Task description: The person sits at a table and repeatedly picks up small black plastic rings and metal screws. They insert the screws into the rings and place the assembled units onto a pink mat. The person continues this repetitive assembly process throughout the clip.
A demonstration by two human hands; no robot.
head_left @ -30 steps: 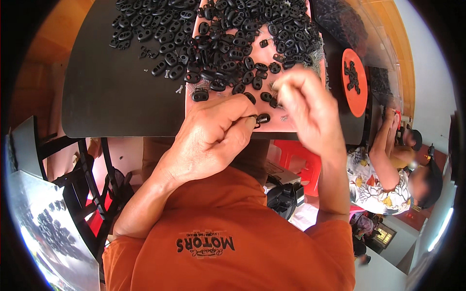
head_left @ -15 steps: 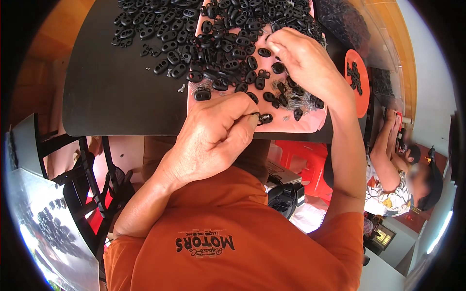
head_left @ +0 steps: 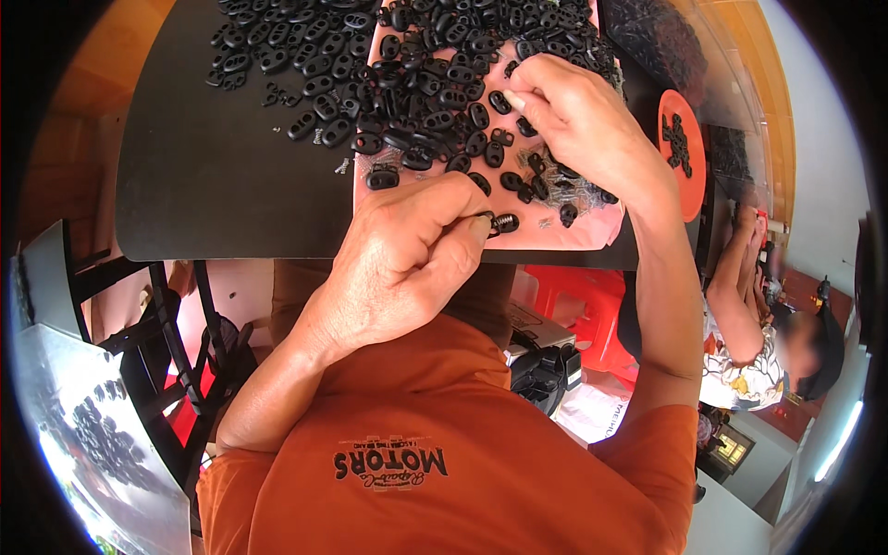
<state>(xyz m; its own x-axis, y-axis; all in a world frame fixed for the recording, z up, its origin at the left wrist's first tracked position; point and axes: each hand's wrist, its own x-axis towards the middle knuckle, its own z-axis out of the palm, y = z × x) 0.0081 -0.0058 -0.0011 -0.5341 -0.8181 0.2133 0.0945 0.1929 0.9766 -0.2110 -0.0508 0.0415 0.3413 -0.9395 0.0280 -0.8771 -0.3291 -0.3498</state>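
My left hand (head_left: pixel 407 254) is closed in a pinch at the near edge of the pink sheet. Between its thumb and forefinger is a small black cord lock (head_left: pixel 504 223) with a metal spring showing; the fingers cover part of it. Farther right, my right hand (head_left: pixel 592 120) bends its fingers together over the sheet. Its thumb tip meets the edge of an oval black cord-lock shell (head_left: pixel 500 102); anything deeper in the fingers is hidden. Small loose springs (head_left: pixel 562 196) and black pieces lie just below this hand.
A large heap of black cord-lock parts (head_left: pixel 435 69) covers the far part of the pink sheet (head_left: pixel 546 239) and the black table (head_left: pixel 213 185). An orange plate (head_left: pixel 692 190) with black pieces stands at the right. Beyond it, another person (head_left: pixel 749 351) sits at work.
My right hand's thumb has come down to the oval shell's edge, the fingers staying nearly in place. My left hand keeps its pinch on the cord lock. The view has shifted slightly.
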